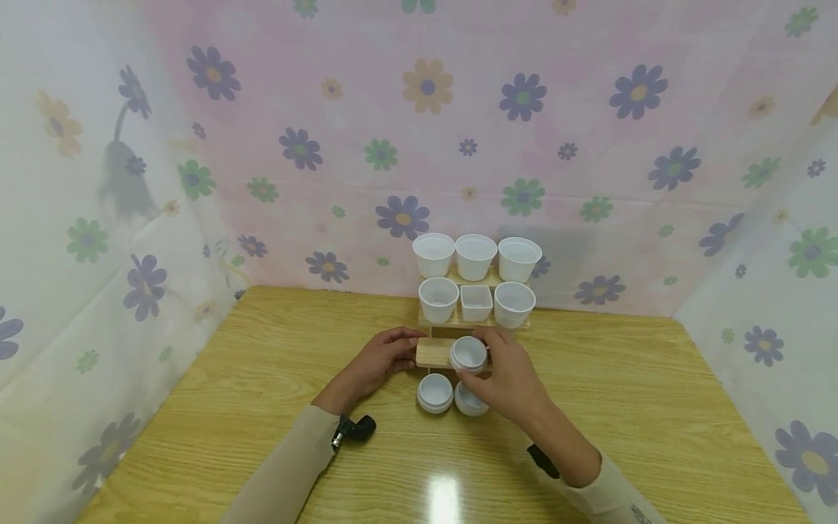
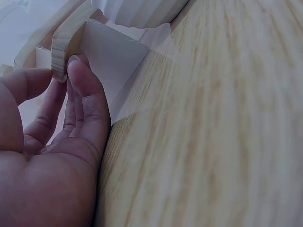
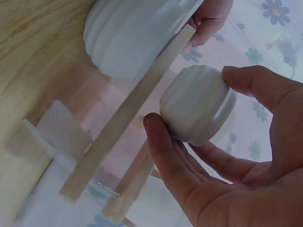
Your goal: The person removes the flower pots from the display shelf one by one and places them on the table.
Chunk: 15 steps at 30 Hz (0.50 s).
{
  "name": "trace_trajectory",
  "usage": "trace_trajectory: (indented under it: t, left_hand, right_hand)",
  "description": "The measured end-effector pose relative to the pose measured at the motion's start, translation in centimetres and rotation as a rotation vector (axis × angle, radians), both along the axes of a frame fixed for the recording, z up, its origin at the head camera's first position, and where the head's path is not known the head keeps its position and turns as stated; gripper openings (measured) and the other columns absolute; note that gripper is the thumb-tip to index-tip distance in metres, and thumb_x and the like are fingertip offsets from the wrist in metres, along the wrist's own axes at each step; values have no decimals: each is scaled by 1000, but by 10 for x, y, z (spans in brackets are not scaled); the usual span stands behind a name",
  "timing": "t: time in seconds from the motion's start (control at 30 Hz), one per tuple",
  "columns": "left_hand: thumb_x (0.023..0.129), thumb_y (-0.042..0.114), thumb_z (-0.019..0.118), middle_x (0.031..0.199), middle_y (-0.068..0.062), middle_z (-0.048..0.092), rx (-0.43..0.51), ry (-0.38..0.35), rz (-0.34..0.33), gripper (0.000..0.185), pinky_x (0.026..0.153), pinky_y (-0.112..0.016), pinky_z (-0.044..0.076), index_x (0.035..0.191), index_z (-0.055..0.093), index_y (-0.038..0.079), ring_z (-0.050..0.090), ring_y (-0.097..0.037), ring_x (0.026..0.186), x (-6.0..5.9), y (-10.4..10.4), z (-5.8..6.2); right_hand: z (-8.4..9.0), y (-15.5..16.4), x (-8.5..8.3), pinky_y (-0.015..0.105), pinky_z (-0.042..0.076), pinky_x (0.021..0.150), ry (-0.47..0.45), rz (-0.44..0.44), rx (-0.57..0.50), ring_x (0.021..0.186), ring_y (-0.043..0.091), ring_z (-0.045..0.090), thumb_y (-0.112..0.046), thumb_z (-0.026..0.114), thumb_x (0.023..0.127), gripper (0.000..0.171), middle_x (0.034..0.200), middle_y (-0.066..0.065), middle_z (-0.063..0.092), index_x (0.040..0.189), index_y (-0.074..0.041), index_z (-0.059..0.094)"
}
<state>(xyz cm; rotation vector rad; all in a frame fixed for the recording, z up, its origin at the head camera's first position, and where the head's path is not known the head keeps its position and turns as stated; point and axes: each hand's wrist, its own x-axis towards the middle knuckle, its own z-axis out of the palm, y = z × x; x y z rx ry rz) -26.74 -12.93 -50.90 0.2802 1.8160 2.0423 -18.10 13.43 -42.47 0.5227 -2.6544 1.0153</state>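
Observation:
A wooden tiered stand has its lowest board (image 1: 432, 353) in front. My left hand (image 1: 382, 356) is at this board's left end, and the left wrist view shows thumb and fingers pinching the board's end (image 2: 60, 56). Just over the same board, my right hand (image 1: 513, 382) holds a small white ribbed pot (image 1: 468, 355) between thumb and fingers. In the right wrist view this pot (image 3: 196, 109) is above the board (image 3: 128, 113), with a visible gap. Two similar pots, a left one (image 1: 435, 394) and a right one (image 1: 472, 400), stand on the table before the stand; my right hand partly hides the right one.
On the stand's top board are three round white pots (image 1: 476, 256). The middle board bears two round pots (image 1: 439, 300) with a square one (image 1: 476, 303) between them. Flowered cloth (image 1: 353, 182) closes the wood-grain table (image 1: 262, 400) in at the back and sides.

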Motion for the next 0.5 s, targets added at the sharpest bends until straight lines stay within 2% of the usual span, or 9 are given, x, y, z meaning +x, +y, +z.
trace_trajectory:
  t: [0.17, 0.5]
  left_hand:
    - [111, 22, 58, 121, -7, 69, -3, -7, -2, 35, 84, -27, 57, 139, 64, 1, 67, -17, 99, 0, 0, 1]
    - [111, 23, 57, 123, -9, 69, 0, -13, -17, 36, 85, -28, 58, 139, 64, 2, 68, -18, 101, -1, -1, 1]
  right_hand:
    - [6, 4, 2, 43, 59, 83, -22, 20, 13, 104, 30, 65, -12, 93, 79, 57, 122, 15, 65, 127, 1, 64]
    - [13, 11, 3, 43, 57, 82, -127, 6, 44, 100, 29, 64, -11, 92, 79, 48, 113, 12, 64, 118, -5, 64]
